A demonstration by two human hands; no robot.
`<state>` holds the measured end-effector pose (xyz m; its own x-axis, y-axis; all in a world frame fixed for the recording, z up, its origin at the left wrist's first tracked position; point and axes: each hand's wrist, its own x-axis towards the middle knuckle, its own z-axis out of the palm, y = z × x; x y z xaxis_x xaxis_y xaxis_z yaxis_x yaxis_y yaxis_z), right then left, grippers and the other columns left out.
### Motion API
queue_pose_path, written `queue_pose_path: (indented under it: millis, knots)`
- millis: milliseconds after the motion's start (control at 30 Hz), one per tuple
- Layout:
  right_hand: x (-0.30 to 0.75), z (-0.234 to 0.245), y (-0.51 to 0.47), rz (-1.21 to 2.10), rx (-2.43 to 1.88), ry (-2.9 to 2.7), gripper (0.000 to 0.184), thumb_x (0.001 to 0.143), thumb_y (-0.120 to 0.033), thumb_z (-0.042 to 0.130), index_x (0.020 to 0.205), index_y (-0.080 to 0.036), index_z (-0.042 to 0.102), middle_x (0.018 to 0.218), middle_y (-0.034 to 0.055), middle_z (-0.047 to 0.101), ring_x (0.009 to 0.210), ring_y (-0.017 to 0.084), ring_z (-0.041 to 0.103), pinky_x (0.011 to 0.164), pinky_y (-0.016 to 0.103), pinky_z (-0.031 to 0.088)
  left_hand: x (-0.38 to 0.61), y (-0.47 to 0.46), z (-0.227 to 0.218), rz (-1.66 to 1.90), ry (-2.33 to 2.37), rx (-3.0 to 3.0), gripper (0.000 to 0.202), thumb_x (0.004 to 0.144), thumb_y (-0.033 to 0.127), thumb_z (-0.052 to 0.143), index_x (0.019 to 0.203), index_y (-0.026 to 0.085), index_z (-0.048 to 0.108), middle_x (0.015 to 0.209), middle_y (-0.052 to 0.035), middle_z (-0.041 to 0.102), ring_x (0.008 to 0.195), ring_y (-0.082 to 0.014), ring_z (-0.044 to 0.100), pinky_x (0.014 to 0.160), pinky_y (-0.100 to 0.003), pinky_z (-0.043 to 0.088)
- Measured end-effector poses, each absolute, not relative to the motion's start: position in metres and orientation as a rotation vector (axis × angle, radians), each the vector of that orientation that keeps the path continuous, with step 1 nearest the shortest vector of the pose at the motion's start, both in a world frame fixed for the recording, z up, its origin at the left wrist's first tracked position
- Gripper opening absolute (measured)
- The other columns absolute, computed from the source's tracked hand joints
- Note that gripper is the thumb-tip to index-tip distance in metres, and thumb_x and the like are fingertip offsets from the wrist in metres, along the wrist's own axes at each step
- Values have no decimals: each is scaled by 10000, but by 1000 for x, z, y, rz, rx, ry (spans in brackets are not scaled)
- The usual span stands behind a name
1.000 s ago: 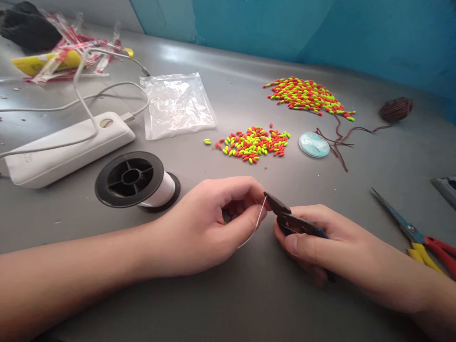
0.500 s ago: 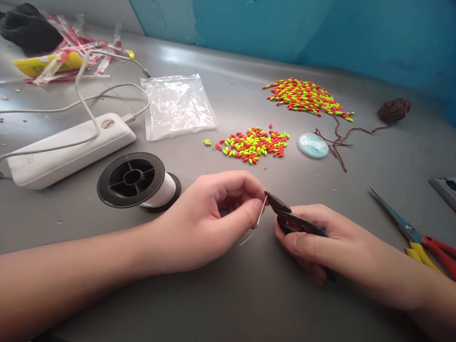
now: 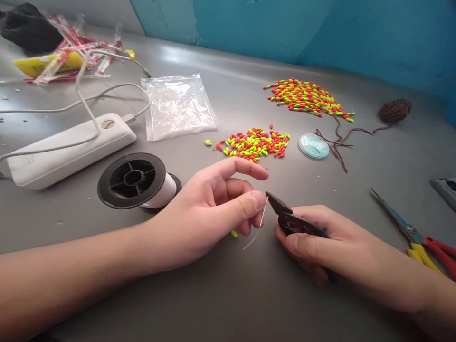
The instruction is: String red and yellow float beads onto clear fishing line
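My left hand [image 3: 213, 209] rests on the grey table and pinches a thin white thread [image 3: 262, 217] between thumb and middle finger, with the index finger lifted and stretched out. A yellow-green bead [image 3: 234, 233] shows just under that hand. My right hand [image 3: 320, 242] is closed round small dark snips [image 3: 285, 213], whose shut tip points at the thread. A black spool of white thread [image 3: 137, 180] lies to the left of my left hand.
Two heaps of red and yellow-green beads lie ahead, the near heap [image 3: 254, 142] and the far heap [image 3: 306, 97]. A clear bag [image 3: 176, 104], a white power bank [image 3: 67, 149] with cables, a round line reel [image 3: 313, 145], brown cord [image 3: 394, 110] and scissors [image 3: 420, 235] surround them.
My left index finger has lifted off and straightened out. A yellow-green bead has come into view below the left hand. The right hand with the snips has stayed put.
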<state>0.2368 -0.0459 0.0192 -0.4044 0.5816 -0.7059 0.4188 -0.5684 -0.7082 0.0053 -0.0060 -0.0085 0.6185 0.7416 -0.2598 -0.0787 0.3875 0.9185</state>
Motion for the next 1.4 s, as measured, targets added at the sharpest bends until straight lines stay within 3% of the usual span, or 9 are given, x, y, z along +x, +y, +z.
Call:
queue_pose_path:
  millis: [300, 600, 1000, 1400]
  knots:
    - [237, 18, -48, 2107, -1638, -1405, 263, 956, -453, 668, 901, -202, 612, 715, -60, 506, 626, 110, 467, 595, 275, 383, 4, -4, -9, 565, 653, 927, 220, 1034, 317, 727, 1204, 220, 628, 796, 34, 725, 695, -56, 639, 692, -166, 530]
    - [236, 18, -47, 2096, -1614, -1437, 339, 952, -485, 673, 795, -205, 564, 651, -46, 477, 626, 129, 450, 594, 287, 356, 4, -8, 0, 515, 674, 1015, 197, 1029, 310, 720, 1176, 229, 618, 791, 32, 708, 727, -75, 638, 717, -175, 548]
    - [238, 17, -46, 2131, -1601, -1468, 335, 978, -515, 631, 846, -213, 576, 674, -45, 465, 625, 136, 439, 600, 288, 346, 4, -8, 1, 519, 709, 1048, 195, 1022, 320, 725, 1166, 229, 630, 784, 22, 711, 734, -97, 662, 712, -193, 545]
    - [235, 20, -46, 2111, -1620, -1401, 310, 934, -474, 701, 827, -208, 584, 694, -46, 490, 622, 126, 455, 582, 272, 367, 5, -9, 2, 529, 729, 1064, 199, 1009, 289, 715, 1173, 216, 628, 766, 8, 696, 708, -118, 658, 692, -225, 541]
